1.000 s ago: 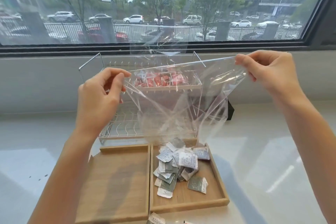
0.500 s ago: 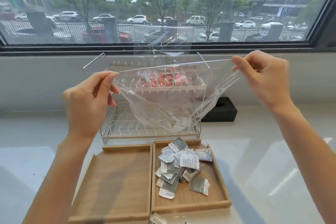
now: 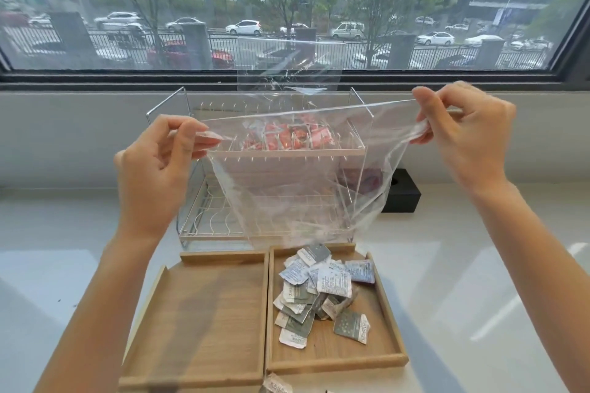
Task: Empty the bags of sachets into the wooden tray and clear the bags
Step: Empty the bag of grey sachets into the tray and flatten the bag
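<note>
The wooden tray lies on the white counter in front of the person, and serves as reference; it has two compartments side by side. Above the tray's left compartment, the left hand is raised, thumb and fingers pinched shut on the left end of a clear plastic bag; the left compartment beneath shows bare wood. The bag is stretched taut between both hands, hanging over the far edge of the tray with nothing visible inside it; its lower edge ends just above the tray's far rim. Behind the tray stands a wire rack; red sachets lie on its upper shelf, seen through the bag. In the tray's right compartment lies a loose heap of grey and white sachets; one more sachet lies on the counter just beyond the tray's near edge. Above and right of the tray, the right hand pinches the bag's right end closed between thumb and fingers. A black box sits on the counter behind the tray's right side, beside the rack.
</note>
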A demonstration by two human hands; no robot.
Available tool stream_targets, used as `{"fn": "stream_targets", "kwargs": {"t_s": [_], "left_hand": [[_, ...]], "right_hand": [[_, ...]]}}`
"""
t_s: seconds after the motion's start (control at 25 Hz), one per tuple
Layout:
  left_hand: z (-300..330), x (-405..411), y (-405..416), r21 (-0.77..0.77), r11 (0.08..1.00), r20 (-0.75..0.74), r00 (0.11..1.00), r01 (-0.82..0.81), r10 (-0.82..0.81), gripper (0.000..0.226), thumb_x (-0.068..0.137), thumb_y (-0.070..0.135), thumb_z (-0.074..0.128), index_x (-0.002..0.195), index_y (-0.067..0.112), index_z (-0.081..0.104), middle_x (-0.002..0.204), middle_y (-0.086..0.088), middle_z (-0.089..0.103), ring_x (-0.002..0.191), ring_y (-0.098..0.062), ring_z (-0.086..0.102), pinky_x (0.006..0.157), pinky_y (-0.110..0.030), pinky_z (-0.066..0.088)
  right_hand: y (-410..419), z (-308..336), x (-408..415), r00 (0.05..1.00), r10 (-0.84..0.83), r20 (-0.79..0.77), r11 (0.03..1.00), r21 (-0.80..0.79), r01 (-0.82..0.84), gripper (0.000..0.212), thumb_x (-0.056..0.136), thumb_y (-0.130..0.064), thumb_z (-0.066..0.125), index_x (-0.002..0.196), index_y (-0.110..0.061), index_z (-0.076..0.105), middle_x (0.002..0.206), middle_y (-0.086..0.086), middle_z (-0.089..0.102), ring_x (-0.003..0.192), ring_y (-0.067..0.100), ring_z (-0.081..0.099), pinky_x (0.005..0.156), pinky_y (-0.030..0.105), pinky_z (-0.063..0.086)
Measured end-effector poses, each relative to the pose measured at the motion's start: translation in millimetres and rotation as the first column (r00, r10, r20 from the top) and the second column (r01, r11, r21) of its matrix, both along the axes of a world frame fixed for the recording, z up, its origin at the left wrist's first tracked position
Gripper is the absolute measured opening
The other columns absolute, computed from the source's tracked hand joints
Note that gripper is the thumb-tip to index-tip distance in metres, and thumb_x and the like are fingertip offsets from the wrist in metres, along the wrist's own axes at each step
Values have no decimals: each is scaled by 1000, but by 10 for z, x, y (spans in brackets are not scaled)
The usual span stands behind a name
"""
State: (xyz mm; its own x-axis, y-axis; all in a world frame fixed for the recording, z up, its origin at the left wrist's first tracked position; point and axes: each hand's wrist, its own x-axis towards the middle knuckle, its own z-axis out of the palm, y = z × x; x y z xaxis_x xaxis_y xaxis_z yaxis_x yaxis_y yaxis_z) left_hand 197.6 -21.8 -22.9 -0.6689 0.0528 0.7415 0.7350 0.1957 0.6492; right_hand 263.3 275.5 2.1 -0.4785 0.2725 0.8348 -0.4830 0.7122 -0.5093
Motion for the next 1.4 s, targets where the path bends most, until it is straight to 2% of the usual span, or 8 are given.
{"fn": "stream_targets", "kwargs": {"t_s": [0.28,0.4,0.6,0.72,0.84,1.08,1.28,1.4], "left_hand": [[-723,415,-63,81,997,294,956,-7,-17,17,87,36,47,78,32,61,75,24,70,76,-1,67,73,-13,52],[-1169,645,-124,102,993,506,862,-63,3,20,87,28,49,72,17,57,62,24,66,62,5,64,62,-4,46],[-2026,970,-225,42,999,802,597,-15,-24,11,85,8,55,76,14,50,53,9,63,51,3,57,55,-6,46],[-2298,1065,-261,-23,999,862,507,26,6,15,84,5,57,86,19,51,50,5,55,50,3,54,56,-6,42],[-2420,1065,-332,-190,979,876,465,80,132,20,83,7,58,89,26,53,50,6,58,56,-11,55,64,-23,44],[-2369,924,-362,-456,889,736,576,36,354,21,87,15,54,107,9,57,109,-13,62,86,-21,58,79,-30,41],[-2182,467,-51,-345,938,827,482,28,290,44,91,21,45,132,4,38,139,-13,44,124,-23,44,100,-32,33],[-2122,261,146,-291,953,899,366,90,240,52,93,23,41,139,7,24,143,-11,38,110,-18,52,87,-25,41]], "right_hand": [[-186,-875,413,989,-11,145,986,-165,36,18,84,-26,61,71,-14,63,68,-27,55,64,-9,54,62,5,40],[-303,-1561,756,937,94,336,960,-281,4,16,79,-25,66,67,-35,60,73,-23,57,67,-6,56,65,4,42],[-381,-2458,1235,648,256,718,848,-488,206,21,79,-9,67,72,-28,62,88,-6,66,79,5,65,65,4,45],[-396,-2604,1321,506,332,796,834,-498,236,29,77,-3,66,86,-29,56,97,-6,63,78,-5,65,68,8,48],[-427,-2612,1298,422,371,827,831,-499,246,34,77,-1,66,93,-28,53,103,0,61,87,14,63,82,26,48],[-304,-2376,1055,470,262,843,833,-443,332,25,88,-18,56,113,-16,55,106,5,61,88,16,61,74,23,45],[-185,-2296,524,432,325,841,782,-496,376,33,92,-27,48,117,-6,55,101,7,62,89,17,57,79,27,45],[-194,-2358,265,419,377,826,751,-538,383,36,93,-27,46,118,-2,54,93,4,61,83,14,57,66,17,46]]}}
